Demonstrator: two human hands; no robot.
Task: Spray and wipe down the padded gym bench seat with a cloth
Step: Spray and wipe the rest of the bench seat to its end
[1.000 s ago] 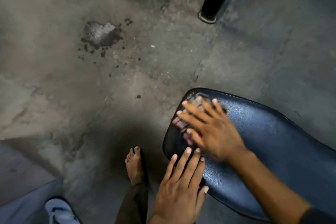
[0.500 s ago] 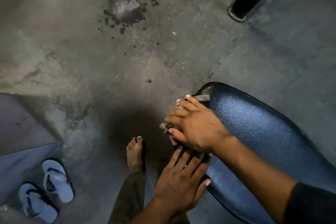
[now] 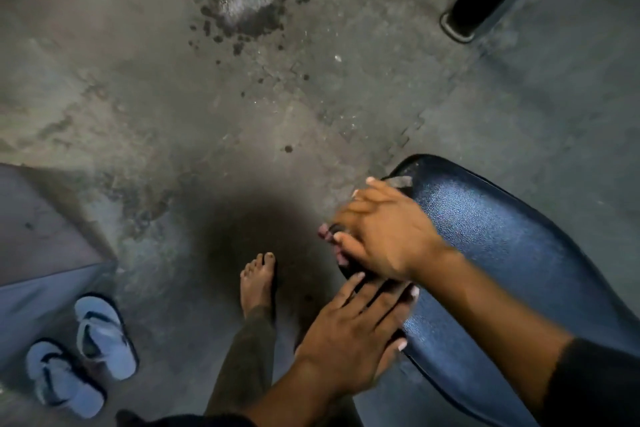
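Now the right hand (image 3: 384, 236), closed on the cloth (image 3: 327, 232), has moved to the bench (image 3: 502, 246) edge; the left hand (image 3: 353, 333) stays flat, fingers open, so wiping nears the rim.

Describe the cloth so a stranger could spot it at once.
Find the blue padded bench seat at the right. At its rounded near-left edge, the right hand presses down on the cloth. Only pinkish scraps show past the fingers, the sole pink thing there.

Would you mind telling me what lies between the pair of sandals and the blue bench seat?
In the head view, between the sandals and the bench seat stands the person's bare foot on the concrete floor; the rest is bare.
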